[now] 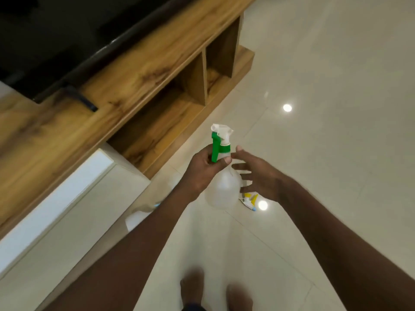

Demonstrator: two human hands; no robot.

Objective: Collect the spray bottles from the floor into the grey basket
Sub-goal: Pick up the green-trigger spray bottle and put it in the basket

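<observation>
Already lifted: one bottle [224, 176] in hand, another waiting on the floor [336, 153].

Left hand [205, 169] is clamped around the neck of the clear bottle, just under its green trigger, holding it upright and well off the tiles; that neck grip probably suits carrying, since the round body is wide. Right hand [258, 176] is spread, fingers apart, its tips at the bottle's side, gripping nothing, perhaps steadying or about to take over. Below it a yellow-trigger bottle [249, 199] lies on the floor, partly hidden by the held one. A wooden TV unit [134, 70] runs along the left; bare feet [193, 288] show below. No grey basket is in view.
</observation>
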